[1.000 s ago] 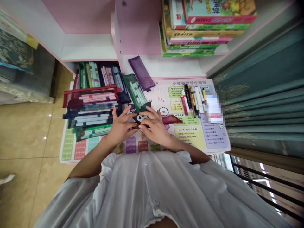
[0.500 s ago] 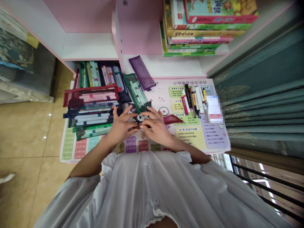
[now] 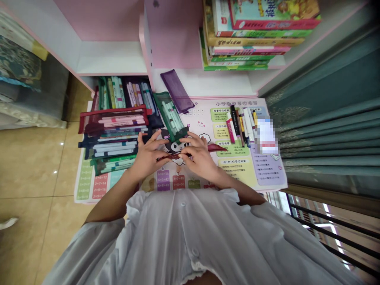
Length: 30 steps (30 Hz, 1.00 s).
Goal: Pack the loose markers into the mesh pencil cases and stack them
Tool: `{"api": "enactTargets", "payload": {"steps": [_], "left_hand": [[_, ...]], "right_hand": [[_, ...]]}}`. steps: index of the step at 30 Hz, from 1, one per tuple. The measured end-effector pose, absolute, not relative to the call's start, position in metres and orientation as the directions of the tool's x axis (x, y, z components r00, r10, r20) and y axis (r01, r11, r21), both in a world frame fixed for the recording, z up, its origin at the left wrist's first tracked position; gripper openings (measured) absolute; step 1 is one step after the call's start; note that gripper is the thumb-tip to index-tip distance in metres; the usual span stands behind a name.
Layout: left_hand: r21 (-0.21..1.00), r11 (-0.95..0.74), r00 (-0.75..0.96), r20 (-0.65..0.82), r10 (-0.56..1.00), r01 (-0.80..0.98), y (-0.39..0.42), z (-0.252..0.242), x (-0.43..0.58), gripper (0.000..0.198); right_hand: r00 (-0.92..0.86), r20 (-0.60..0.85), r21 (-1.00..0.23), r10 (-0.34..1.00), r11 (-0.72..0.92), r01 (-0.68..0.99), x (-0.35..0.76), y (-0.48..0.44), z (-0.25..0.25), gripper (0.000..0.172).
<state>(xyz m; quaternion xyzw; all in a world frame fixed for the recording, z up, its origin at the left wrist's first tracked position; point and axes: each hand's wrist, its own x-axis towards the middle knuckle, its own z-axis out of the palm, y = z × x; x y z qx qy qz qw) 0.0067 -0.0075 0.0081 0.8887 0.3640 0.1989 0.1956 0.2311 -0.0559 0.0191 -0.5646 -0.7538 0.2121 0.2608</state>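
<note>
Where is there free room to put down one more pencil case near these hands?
Free patches: the printed mat between the green mesh pouch and the loose markers; the mat below those markers, right of the right hand on the dark red pouch; the tile floor left of the mat. Crowded: the stacked pencil cases along the mat's left side.

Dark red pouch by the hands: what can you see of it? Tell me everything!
The dark red pouch is long, flat and slightly shiny, and looks empty. It lies sideways across a printed chart, its narrow end pointing right in the picture. The right hand pinches it with its fingers, and the left hand is at its other end.
</note>
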Motion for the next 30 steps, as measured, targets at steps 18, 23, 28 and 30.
{"api": "enactTargets", "payload": {"steps": [18, 23, 28, 30], "left_hand": [[0.484, -0.649, 0.646, 0.204, 0.736, 0.587, -0.007, 0.007, 0.006, 0.019], [0.484, -0.657, 0.659, 0.198, 0.726, 0.578, -0.006, 0.007, 0.006, 0.019], [0.476, -0.656, 0.646, 0.214, 0.733, 0.586, -0.006, 0.007, 0.003, 0.018], [0.475, -0.658, 0.645, 0.220, 0.732, 0.584, -0.006, 0.007, 0.003, 0.017]], "right_hand": [[-0.204, 0.148, -0.606, 0.968, 0.252, 0.755, 0.242, -0.057, 0.019, 0.021], [-0.208, 0.140, -0.602, 0.968, 0.250, 0.758, 0.244, -0.057, 0.020, 0.021], [-0.181, 0.158, -0.579, 0.971, 0.240, 0.779, 0.248, -0.058, 0.020, 0.023], [-0.176, 0.163, -0.571, 0.971, 0.238, 0.786, 0.250, -0.058, 0.019, 0.023]]}}
